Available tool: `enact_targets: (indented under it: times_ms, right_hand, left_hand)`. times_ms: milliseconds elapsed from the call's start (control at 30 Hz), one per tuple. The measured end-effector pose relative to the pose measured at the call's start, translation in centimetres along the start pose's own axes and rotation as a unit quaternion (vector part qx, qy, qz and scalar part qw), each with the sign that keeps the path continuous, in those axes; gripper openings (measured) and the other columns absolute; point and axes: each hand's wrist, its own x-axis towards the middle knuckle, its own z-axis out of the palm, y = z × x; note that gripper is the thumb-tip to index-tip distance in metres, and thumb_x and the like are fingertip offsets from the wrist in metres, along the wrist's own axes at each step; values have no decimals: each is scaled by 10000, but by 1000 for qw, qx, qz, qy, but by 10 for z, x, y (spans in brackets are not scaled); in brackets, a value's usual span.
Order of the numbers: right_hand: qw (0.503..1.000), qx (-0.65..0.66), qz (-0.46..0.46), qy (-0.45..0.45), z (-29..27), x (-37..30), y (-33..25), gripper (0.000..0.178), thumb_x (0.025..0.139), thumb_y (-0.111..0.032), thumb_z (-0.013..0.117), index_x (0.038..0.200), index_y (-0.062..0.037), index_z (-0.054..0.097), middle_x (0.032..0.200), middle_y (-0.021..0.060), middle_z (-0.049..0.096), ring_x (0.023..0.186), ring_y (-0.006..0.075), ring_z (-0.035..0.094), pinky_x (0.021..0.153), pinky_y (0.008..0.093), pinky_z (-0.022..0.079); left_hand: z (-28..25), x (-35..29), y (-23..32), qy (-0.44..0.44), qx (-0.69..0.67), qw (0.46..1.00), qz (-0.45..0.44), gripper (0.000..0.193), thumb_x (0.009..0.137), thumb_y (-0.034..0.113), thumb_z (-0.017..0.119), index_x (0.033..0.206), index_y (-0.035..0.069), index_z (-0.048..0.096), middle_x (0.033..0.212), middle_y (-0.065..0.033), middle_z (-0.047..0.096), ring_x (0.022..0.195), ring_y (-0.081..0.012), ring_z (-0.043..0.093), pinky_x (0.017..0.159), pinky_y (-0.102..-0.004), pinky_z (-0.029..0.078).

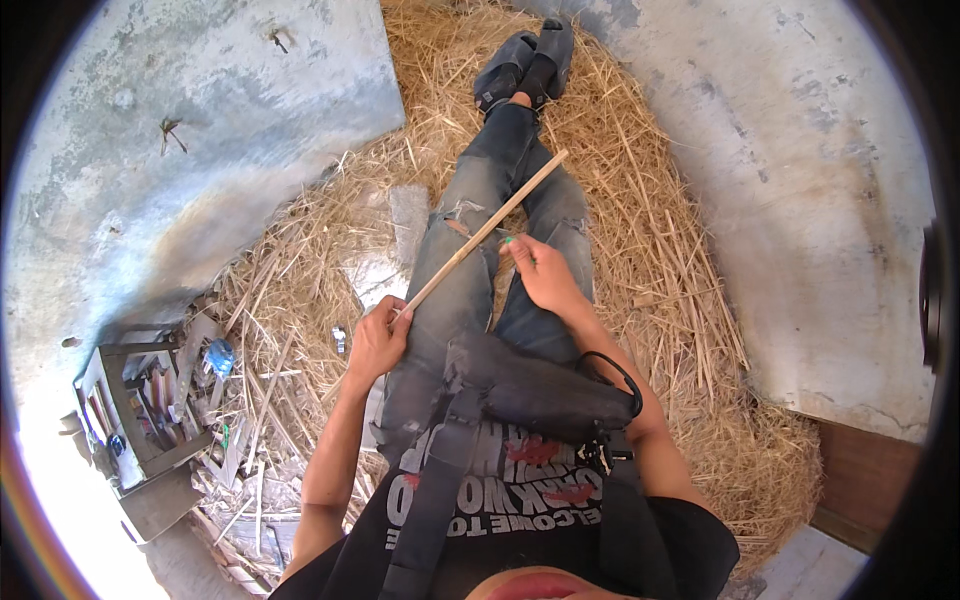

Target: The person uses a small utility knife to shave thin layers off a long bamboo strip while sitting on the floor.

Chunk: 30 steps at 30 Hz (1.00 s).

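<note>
Straw bed: loose golden straw (640, 330) fills the middle of the frame under the outstretched legs in worn blue jeans (465, 190).
Wooden box: open, dark-framed, rectangular wooden box (178, 454) at lower left; it holds a jumble of slim, stick-like pieces (155, 395), too small to tell one by one.
Strip: long, straight, pale-yellow wood or bamboo strip (470, 247), slanting over the jeans from centre left to upper centre; its far end looks unsupported, so bracing it on a thigh should limit flexing.
Left hand: (378, 340) pinches the strip's near end; a firm, steady hold should stop twisting.
Right hand: (545, 277) curled just beside mid-strip, thumb and forefinger seemingly pinching a small bright-green piece (508, 240); contact with the strip cannot be told. Light, even pressure, directed away from the left fingers, seems safest.
Blue plastic: crumpled, bright-blue plastic (219, 356) just beside the box.
</note>
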Motion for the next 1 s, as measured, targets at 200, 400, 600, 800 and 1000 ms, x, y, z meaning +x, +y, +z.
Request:
enact_targets:
  times_ms: [200,400,600,800,1000]
  right_hand:
    - [999,3,46,23,40,12,2,528,1118,-415,418,1006,35,671,849,268,687,841,463,665,775,480,501]
    - [995,-14,94,-22,44,22,5,573,1120,-423,398,1044,62,693,930,321,695,940,504,670,821,502,515]
    - [997,-5,75,15,60,16,9,604,1120,-433,393,1025,88,682,855,334,672,879,511,666,788,509,507]
    - [996,9,83,7,69,14,14,611,1121,-433,388,998,87,684,819,343,659,843,527,654,762,519,501]
    - [1000,24,-12,8,80,7,18,626,1121,-444,378,938,73,680,807,334,647,810,535,631,740,528,486]
  left_hand:
    - [3,1,-3,-6,2,1000,-15,244,1000,275,633,1072,52,704,755,-204,692,721,-385,690,679,-461,500]
    - [-1,7,17,-33,40,996,-68,276,1010,324,618,1040,66,712,677,-199,644,677,-388,670,642,-470,476]
    - [6,18,21,-51,49,996,-52,349,1035,368,583,975,45,701,653,-209,622,653,-395,656,619,-470,466]
    - [15,32,-12,-113,-74,990,-50,406,1060,392,595,937,14,681,640,9,545,587,-101,464,548,-340,391]
    - [18,36,-18,-162,-180,964,-107,412,1065,421,590,862,68,652,653,89,468,575,-53,373,520,-272,295]
